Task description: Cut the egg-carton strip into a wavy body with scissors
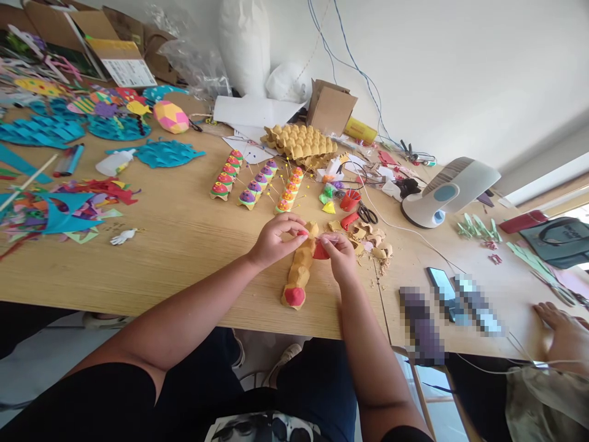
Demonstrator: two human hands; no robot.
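Note:
A strip of tan egg carton [300,268] lies lengthwise on the table in front of me, its nearest bump covered in red modelling clay [294,297]. Over the strip's far end, my left hand [280,238] pinches a small lump of red clay [302,233]. My right hand [338,250], on the other side, has its fingers closed on a flat red piece [321,250], which looks like clay in a clear wrapper. Beyond my hands stand decorated carton strips: one red and green [227,174], one purple [258,184], one orange and yellow [289,190], some with yellow-tipped stalks.
Black scissors [367,213], a red tub [350,200] and torn carton scraps [380,245] lie right of my hands. Egg trays [299,142] are stacked behind. A white fan [446,191] and phones [442,293] are further right, near another person's hand [554,316]. Paper scraps [69,215] spread left.

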